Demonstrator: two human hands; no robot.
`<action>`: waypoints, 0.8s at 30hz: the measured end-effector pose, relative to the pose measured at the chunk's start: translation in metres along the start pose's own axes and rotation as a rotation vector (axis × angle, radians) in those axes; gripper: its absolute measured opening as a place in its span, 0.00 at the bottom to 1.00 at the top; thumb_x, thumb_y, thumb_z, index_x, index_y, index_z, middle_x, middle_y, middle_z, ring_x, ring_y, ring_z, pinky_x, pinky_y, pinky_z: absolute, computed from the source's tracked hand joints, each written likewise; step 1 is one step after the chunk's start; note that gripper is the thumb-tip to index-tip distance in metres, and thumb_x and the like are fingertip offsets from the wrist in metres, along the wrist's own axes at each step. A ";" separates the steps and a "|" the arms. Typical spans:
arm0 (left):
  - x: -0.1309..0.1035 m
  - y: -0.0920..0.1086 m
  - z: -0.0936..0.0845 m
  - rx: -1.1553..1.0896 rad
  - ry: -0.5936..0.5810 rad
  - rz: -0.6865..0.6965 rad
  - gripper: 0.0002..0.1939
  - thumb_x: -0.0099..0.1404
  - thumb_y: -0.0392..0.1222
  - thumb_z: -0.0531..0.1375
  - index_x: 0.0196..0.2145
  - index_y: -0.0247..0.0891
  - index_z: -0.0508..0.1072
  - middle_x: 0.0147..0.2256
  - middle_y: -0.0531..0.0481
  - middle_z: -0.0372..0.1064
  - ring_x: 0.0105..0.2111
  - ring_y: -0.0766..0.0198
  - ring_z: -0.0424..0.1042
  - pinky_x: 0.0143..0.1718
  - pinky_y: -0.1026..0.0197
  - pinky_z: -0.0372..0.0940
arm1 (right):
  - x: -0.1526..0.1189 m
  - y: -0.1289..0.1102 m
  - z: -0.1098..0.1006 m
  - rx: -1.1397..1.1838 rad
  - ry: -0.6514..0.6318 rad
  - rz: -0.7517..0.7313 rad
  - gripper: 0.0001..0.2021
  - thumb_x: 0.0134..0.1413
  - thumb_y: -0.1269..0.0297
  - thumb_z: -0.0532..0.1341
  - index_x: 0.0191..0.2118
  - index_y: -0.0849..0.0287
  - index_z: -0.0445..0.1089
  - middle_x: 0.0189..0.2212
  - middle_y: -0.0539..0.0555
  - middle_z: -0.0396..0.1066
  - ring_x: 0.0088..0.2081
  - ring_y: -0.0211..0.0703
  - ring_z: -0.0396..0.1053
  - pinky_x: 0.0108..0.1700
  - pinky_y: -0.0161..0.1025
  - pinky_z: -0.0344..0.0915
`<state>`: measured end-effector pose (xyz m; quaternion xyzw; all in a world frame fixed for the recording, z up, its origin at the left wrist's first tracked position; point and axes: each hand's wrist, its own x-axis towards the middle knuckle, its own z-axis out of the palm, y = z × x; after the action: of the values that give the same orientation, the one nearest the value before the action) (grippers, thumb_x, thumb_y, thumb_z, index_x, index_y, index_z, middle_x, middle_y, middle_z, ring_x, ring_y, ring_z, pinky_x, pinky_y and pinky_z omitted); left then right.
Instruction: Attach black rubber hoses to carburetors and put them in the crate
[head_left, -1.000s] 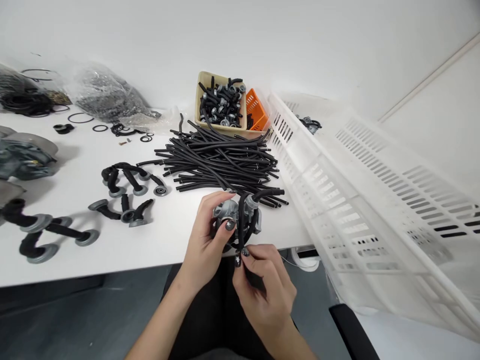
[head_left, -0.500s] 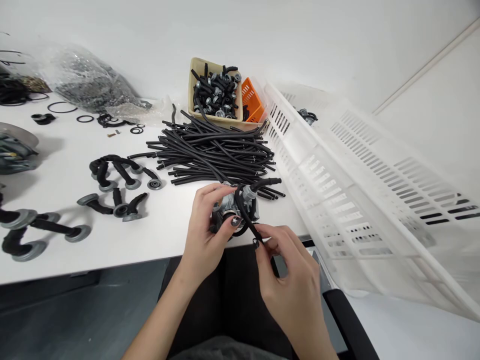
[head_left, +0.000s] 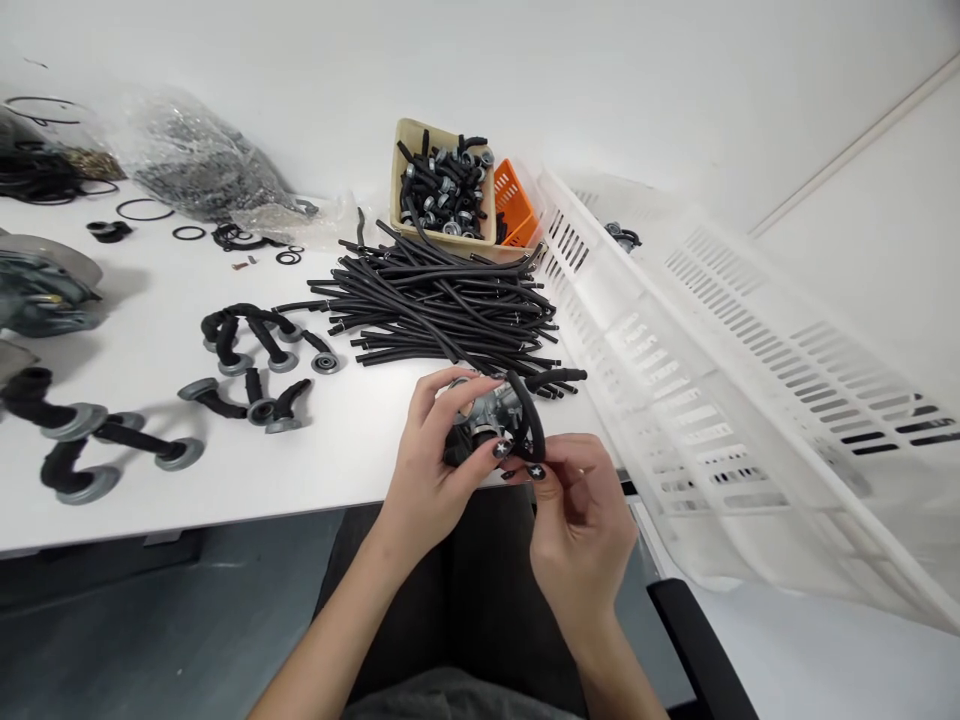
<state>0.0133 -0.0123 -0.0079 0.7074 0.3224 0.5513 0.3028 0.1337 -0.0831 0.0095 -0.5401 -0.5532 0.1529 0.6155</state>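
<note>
My left hand (head_left: 433, 462) is closed around a silvery metal carburetor (head_left: 489, 408) at the table's front edge, thumb in front and fingers over the top. A thin black rubber hose (head_left: 532, 418) loops down over the carburetor's right side. Fingertips of my right hand (head_left: 585, 520) pinch the lower part of this hose close to the metal body. The hose's lower end is hidden behind the fingers. Another short black tube (head_left: 556, 379) sticks out to the right from the carburetor's top. Just beyond lies a heap of straight black hoses (head_left: 442, 300).
Behind the heap stand a cream bin (head_left: 405, 135) of black elbow tubes and an orange basket (head_left: 516, 205). A white slatted crate (head_left: 675, 400) leans along the right. Elbow tubes with grey caps (head_left: 176, 453), rubber rings (head_left: 189, 233) and a plastic bag (head_left: 195, 160) lie to the left.
The hose has gone from slanting down toward me to a tighter bend around the carburetor's right side. My right fingertips have moved in beneath it. The camera view has shifted slightly left.
</note>
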 end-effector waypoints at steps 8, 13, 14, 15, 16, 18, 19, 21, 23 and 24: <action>-0.003 -0.001 0.000 0.011 -0.008 -0.036 0.20 0.68 0.50 0.59 0.56 0.47 0.67 0.53 0.43 0.61 0.52 0.53 0.65 0.45 0.55 0.69 | 0.015 -0.005 0.000 -0.463 -0.019 -0.345 0.12 0.57 0.82 0.57 0.35 0.55 0.69 0.27 0.51 0.71 0.30 0.41 0.67 0.32 0.38 0.68; -0.003 0.000 0.000 -0.029 -0.007 -0.051 0.19 0.68 0.51 0.58 0.56 0.48 0.67 0.52 0.44 0.61 0.50 0.56 0.66 0.49 0.54 0.67 | 0.025 -0.018 -0.005 -0.660 -0.146 -0.388 0.12 0.56 0.83 0.57 0.35 0.58 0.68 0.31 0.55 0.69 0.35 0.44 0.65 0.37 0.41 0.68; -0.002 0.000 0.000 -0.035 -0.007 -0.052 0.19 0.68 0.50 0.59 0.56 0.49 0.67 0.52 0.44 0.61 0.50 0.56 0.66 0.50 0.54 0.67 | 0.026 -0.020 -0.006 -0.702 -0.160 -0.378 0.11 0.57 0.82 0.56 0.35 0.58 0.68 0.32 0.55 0.66 0.35 0.44 0.64 0.36 0.41 0.68; -0.002 0.000 0.000 -0.042 -0.006 -0.053 0.19 0.68 0.50 0.59 0.56 0.49 0.67 0.53 0.45 0.61 0.51 0.56 0.65 0.50 0.54 0.66 | 0.028 -0.022 -0.007 -0.729 -0.176 -0.362 0.10 0.58 0.81 0.56 0.34 0.58 0.68 0.32 0.56 0.64 0.34 0.44 0.63 0.34 0.41 0.67; -0.001 0.000 0.000 -0.049 -0.003 -0.053 0.19 0.68 0.50 0.59 0.55 0.49 0.67 0.53 0.45 0.61 0.51 0.56 0.65 0.51 0.54 0.66 | 0.030 -0.023 -0.007 -0.737 -0.195 -0.345 0.10 0.58 0.81 0.56 0.34 0.58 0.68 0.33 0.56 0.62 0.34 0.44 0.63 0.33 0.40 0.67; 0.001 -0.001 -0.001 -0.069 0.017 -0.059 0.17 0.69 0.49 0.58 0.55 0.48 0.68 0.52 0.45 0.62 0.53 0.55 0.64 0.52 0.54 0.65 | 0.032 -0.021 -0.006 -0.687 -0.233 -0.310 0.09 0.59 0.79 0.56 0.35 0.58 0.68 0.34 0.55 0.61 0.35 0.43 0.64 0.34 0.40 0.68; 0.002 -0.002 -0.001 -0.081 0.031 -0.070 0.17 0.69 0.48 0.57 0.54 0.47 0.68 0.52 0.45 0.63 0.53 0.55 0.64 0.52 0.53 0.64 | 0.033 -0.019 -0.005 -0.641 -0.236 -0.301 0.08 0.60 0.78 0.56 0.35 0.58 0.68 0.34 0.55 0.62 0.36 0.43 0.65 0.35 0.41 0.68; 0.003 -0.003 -0.002 -0.096 0.054 -0.096 0.15 0.71 0.48 0.56 0.53 0.47 0.68 0.51 0.46 0.64 0.53 0.55 0.65 0.53 0.53 0.63 | 0.034 -0.013 -0.002 -0.548 -0.208 -0.297 0.07 0.61 0.76 0.57 0.36 0.58 0.68 0.35 0.55 0.64 0.38 0.44 0.67 0.38 0.42 0.69; 0.005 -0.004 -0.003 -0.087 0.066 -0.105 0.14 0.71 0.48 0.54 0.52 0.46 0.69 0.50 0.46 0.66 0.52 0.55 0.66 0.53 0.52 0.63 | 0.036 -0.008 0.000 -0.495 -0.173 -0.309 0.06 0.61 0.75 0.58 0.38 0.57 0.69 0.37 0.55 0.65 0.40 0.45 0.68 0.40 0.44 0.70; 0.005 -0.005 -0.003 -0.074 0.072 -0.098 0.14 0.71 0.49 0.54 0.52 0.45 0.69 0.50 0.46 0.67 0.51 0.55 0.66 0.53 0.52 0.63 | 0.038 -0.008 0.001 -0.485 -0.169 -0.314 0.06 0.60 0.74 0.58 0.39 0.57 0.70 0.38 0.56 0.65 0.41 0.46 0.68 0.41 0.45 0.70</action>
<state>0.0111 -0.0053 -0.0080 0.6590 0.3468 0.5722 0.3436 0.1427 -0.0558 0.0352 -0.5645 -0.6998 -0.0364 0.4363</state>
